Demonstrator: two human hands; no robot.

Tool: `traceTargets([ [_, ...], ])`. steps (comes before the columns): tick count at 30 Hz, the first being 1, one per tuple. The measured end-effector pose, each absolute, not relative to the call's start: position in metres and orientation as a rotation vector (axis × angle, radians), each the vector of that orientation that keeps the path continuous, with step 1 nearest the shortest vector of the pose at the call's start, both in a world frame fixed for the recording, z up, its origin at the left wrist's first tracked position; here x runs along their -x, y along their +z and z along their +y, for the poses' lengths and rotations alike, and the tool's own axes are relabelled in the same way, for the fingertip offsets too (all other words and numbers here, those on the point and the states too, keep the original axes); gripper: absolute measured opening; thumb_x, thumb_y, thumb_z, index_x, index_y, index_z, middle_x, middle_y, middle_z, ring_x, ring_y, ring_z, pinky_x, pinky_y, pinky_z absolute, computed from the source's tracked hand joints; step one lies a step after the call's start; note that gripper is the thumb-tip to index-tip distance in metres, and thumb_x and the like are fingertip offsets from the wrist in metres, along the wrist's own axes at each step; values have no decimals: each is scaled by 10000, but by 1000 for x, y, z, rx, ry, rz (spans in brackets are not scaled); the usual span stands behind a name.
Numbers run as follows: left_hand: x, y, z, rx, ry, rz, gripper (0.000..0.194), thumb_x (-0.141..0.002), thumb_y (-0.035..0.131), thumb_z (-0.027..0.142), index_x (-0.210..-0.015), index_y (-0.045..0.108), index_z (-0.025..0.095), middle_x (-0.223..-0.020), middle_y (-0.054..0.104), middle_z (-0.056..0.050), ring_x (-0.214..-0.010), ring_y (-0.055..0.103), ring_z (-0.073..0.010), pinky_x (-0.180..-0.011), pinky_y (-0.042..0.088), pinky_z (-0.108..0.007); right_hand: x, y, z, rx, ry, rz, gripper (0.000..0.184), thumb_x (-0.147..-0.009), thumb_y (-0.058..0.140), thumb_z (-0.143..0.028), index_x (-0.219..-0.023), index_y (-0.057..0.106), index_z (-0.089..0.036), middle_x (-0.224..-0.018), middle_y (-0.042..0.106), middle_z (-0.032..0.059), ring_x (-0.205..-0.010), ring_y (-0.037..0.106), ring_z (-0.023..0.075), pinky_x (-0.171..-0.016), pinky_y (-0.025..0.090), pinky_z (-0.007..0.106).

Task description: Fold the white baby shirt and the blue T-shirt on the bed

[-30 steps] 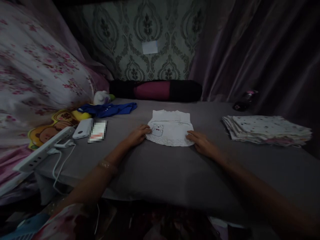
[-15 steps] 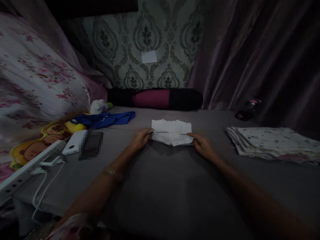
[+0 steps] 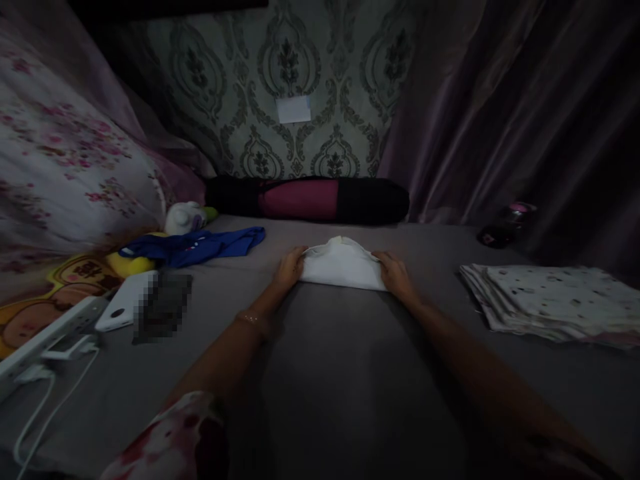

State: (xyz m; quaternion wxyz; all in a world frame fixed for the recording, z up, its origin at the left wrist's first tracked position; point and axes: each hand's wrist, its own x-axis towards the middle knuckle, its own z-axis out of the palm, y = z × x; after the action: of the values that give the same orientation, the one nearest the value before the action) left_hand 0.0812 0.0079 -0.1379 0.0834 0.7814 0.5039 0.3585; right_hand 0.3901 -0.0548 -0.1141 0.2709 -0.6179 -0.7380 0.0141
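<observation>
**White cloth held at both ends, middle of the grey sheet**

Largest first: I'd use the grey sheet (image 3: 330, 373) as my flat reference and work the fold on it, not in the air. The white cloth (image 3: 345, 265) lies centred ahead of me, near edge almost straight, far edge arched. My left hand (image 3: 291, 268) grasps its left end, my right hand (image 3: 396, 272) the right end. View is dim, so I can't tell how the thumbs sit underneath. To do this well: equal light tension both sides, ends moving together, layers squared before letting go. Pull too hard and thin knit would probably skew. Smooth outward from the middle, fingertips flat.

Materials: sheet is matte, softly creased. Behind, a long roll (image 3: 300, 199), black with a magenta middle, rounded ends. Right, a stack of printed cloths (image 3: 560, 297), layered, edges a bit uneven. Left, blue cloth (image 3: 220, 245), limp and rumpled, and a fuzzy white plush (image 3: 185, 219) just beyond it. Smallest: pale tab (image 3: 340, 239) at the arch's peak.
</observation>
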Motion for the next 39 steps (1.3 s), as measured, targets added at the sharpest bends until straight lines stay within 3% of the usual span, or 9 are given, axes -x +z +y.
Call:
traceTargets([
  [6, -83, -148, 33, -2344, 955, 1617, 334, -925, 405, 196, -1171, 631, 185, -1074, 624, -108, -1027, 601, -233, -945, 479, -372, -392, -119, -31, 1873, -29, -2051, 472, -932, 325, -148, -1314, 585, -244, -1201, 632, 96, -1047, 602, 238, -902, 475, 333],
  [15, -82, -155, 48, -1945, 967, 1929, 272, -930, 475, 336, -1147, 518, 176, -1012, 654, -119, -956, 637, -252, -854, 496, -387, -415, -138, -10, 1972, 8, -1778, 434, -924, 389, -251, -1289, 556, -87, -1198, 635, 181, -1115, 581, 279, -956, 447, 377],
  [19, -93, -140, 40, -1893, 857, 2073, 296, -936, 477, 319, -1145, 496, 110, -1110, 615, -183, -1045, 604, -271, -907, 465, -378, -398, -127, -18, 2103, -128, -1713, 445, -936, 364, -246, -1309, 526, -66, -1184, 629, 210, -1084, 592, 299, -931, 440, 410],
  [22, -97, -126, 19, -1987, 762, 2122, 337, -927, 506, 313, -1179, 488, 89, -1189, 566, -192, -1124, 555, -272, -964, 432, -357, -363, -119, -30, 1926, -230, -1944, 469, -975, 301, -273, -1364, 488, -88, -1354, 544, 194, -1223, 514, 297, -1021, 382, 443],
  [27, -74, -112, -32, -2212, 640, 2085, 385, -908, 538, 340, -1227, 513, 126, -1177, 545, -164, -1129, 534, -263, -964, 430, -357, -307, -122, -52, 1616, -144, -2369, 521, -1008, 234, -377, -1463, 411, -194, -1556, 340, 74, -1432, 274, 278, -1150, 213, 530],
  [33, 8, -105, -101, -2086, 508, 2378, 472, -905, 528, 418, -1281, 532, 132, -1150, 541, -153, -1093, 550, -264, -930, 438, -363, -296, -134, -54, 1724, -46, -2364, 548, -1005, 213, -419, -1483, 387, -215, -1574, 299, 65, -1432, 273, 301, -1125, 247, 574],
  [39, 83, -103, -162, -1693, 253, 2887, 510, -905, 441, 527, -1234, 579, 161, -1165, 550, -172, -1113, 534, -329, -894, 432, -420, -298, -140, -52, 1688, -112, -2331, 554, -1003, 199, -419, -1474, 403, -209, -1559, 333, 70, -1424, 289, 292, -1128, 245, 567],
])
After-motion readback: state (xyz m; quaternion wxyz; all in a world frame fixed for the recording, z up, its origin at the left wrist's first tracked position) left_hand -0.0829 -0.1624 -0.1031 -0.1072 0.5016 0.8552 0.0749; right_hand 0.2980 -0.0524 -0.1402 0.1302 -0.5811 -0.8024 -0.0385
